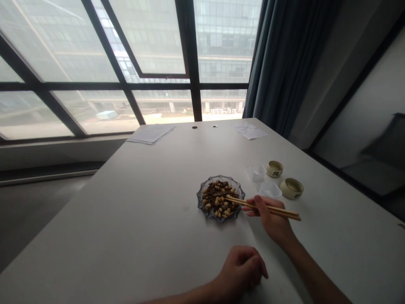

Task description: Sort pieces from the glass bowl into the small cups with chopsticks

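Note:
A pair of wooden chopsticks [281,211] is gripped in my right hand [272,217]. Their tips reach into a scalloped glass dish [202,212], among mixed nuts and dark seeds [218,198]. Whether a nut is between the tips I cannot tell. My left hand [243,270] rests on the table in front of the dish, its fingers curled in a loose fist, and nothing shows in it. Beyond my right hand stand two clear plastic cups [257,172] and two small cream-coloured ceramic cups [291,188].
The white table [142,202] stretches toward large windows. A stack of papers [152,134] lies at its far left, with more sheets [251,131] at the far right. Two round holes are near the back edge. A dark blue curtain [281,63] hangs at the right.

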`<action>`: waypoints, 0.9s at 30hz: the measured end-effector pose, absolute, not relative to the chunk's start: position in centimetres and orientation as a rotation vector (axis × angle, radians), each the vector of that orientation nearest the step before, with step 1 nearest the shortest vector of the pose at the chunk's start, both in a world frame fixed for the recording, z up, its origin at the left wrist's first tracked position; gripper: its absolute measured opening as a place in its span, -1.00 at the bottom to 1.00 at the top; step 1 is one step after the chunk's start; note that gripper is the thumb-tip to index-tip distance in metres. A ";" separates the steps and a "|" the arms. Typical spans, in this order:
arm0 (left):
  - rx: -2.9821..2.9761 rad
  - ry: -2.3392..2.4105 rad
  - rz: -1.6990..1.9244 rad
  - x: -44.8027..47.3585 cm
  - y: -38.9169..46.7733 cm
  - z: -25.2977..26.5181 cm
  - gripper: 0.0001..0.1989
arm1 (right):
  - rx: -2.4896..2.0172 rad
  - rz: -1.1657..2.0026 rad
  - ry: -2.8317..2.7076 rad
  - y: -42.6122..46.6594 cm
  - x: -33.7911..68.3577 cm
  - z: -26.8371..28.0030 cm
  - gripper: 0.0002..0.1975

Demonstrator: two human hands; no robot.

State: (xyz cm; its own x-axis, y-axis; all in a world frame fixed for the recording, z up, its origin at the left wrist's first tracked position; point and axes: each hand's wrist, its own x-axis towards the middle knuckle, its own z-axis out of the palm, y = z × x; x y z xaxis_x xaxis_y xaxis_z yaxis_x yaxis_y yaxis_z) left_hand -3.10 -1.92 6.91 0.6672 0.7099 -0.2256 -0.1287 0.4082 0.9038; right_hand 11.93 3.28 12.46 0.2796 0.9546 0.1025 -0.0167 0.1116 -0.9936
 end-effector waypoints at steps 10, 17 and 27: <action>1.038 0.658 0.587 -3.0 -1.8 7.0 -0.53 | -1.212 0.922 -1.078 3.3 12.5 12.1 -0.47; 1.043 0.657 0.578 -3.0 -1.8 7.0 -0.50 | -1.219 0.928 -1.050 3.5 11.7 11.8 -0.45; 1.044 0.662 0.581 -3.0 -1.8 6.6 -0.48 | -1.230 0.925 -1.044 3.5 10.4 11.7 -0.46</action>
State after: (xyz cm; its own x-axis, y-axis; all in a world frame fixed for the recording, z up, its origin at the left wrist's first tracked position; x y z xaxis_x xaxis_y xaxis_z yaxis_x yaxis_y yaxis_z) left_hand -2.99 -1.85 6.57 0.6689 0.7114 -0.2155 -0.1218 0.3909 0.9123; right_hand 10.37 3.54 11.66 0.2774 0.9538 0.1153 0.0001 0.1200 -0.9928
